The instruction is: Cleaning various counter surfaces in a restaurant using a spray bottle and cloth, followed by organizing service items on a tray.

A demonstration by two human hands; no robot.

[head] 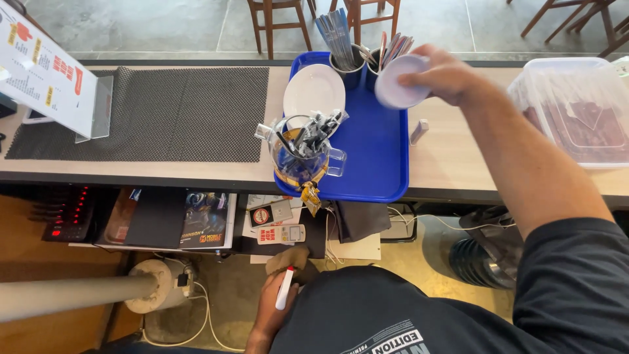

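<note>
As it hovers, right hand (445, 73) grips round saucer (400, 82).

Black mesh mat (164, 111), glass jug (303, 154) (full of sachets), clear lidded box (576, 108).

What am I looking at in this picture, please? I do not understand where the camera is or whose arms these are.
There is no machine here. One camera sits on a person's head and looks down, so both arms belong to that person.

The right hand reaches over a wooden counter and holds a small pale round lid or dish in its grip, above a blue tray. The left hand is down below the counter and holds a white marker with a red cap.

On the tray stand a white plate, a glass jug filled with small packets, and metal cups of cutlery. To the left lie a dark mesh mat and a standing menu card. To the right is a clear plastic box.
</note>
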